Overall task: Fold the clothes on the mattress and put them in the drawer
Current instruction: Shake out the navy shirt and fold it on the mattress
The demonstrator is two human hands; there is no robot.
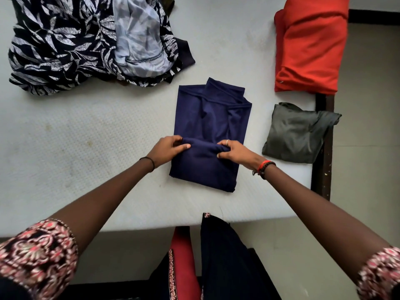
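Nearest, two bare arms in patterned sleeves are reaching forward from 7 and 5 o'clock. The left hand (171, 150) and right hand (234, 153) are meeting at the centre, each pinching a raised ridge of cloth between thumb and curled fingers. That ridge is running 9 to 3 o'clock across a navy garment (213, 118), a narrow strip whose long axis is lying 6 to 12 o'clock. Its near half is lying toward 6, below the wrists. Its far half is stretching away from the fingertips toward 12, so the next fold probably means carrying cloth along that axis. Both hands are sitting equally near.

Farther out, a folded grey garment (296, 135) is resting at 3 o'clock, a folded red one (309, 46) at 1 o'clock, and an unfolded leaf-print heap (60, 46) at 11 o'clock. Everything is lying on a pale, dimpled mattress (86, 131), with its dark frame (323, 152) and plain floor (368, 126) showing at 3 o'clock. No drawer is showing.
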